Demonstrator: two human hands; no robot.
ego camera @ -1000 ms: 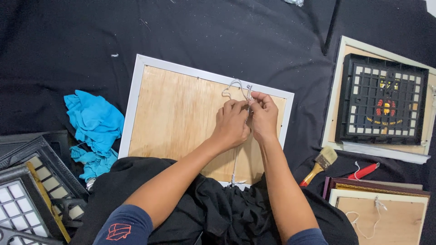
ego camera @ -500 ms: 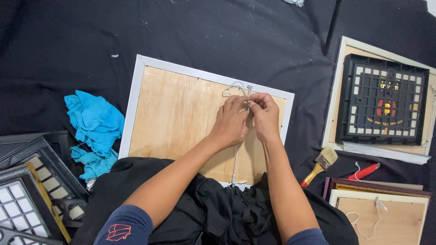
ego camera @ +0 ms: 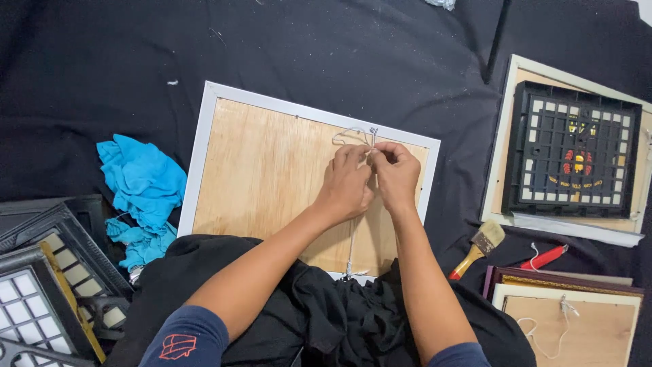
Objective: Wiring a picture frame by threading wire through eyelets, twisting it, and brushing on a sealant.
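A white-edged picture frame [ego camera: 204, 146] lies face down, its plywood back [ego camera: 272, 170] up, on black cloth. A thin white hanging string [ego camera: 353, 132] loops near the frame's far edge and runs down the board towards me. My left hand [ego camera: 346, 183] and my right hand [ego camera: 397, 173] meet at the top middle of the board, fingertips pinched together on the string just below its loop. Both forearms reach up from the bottom of the view over a heap of black fabric [ego camera: 319, 312].
A crumpled blue cloth [ego camera: 139, 187] lies left of the frame. Stacked black lattice frames [ego camera: 47, 278] fill the bottom left. At right sit a black grid piece [ego camera: 574, 153] on a pale frame, a paintbrush [ego camera: 479, 248], a red tool [ego camera: 543, 258] and another stringed frame [ego camera: 570, 326].
My hands have shifted slightly up the board and closed tighter together on the string; the loop above them looks a little smaller.
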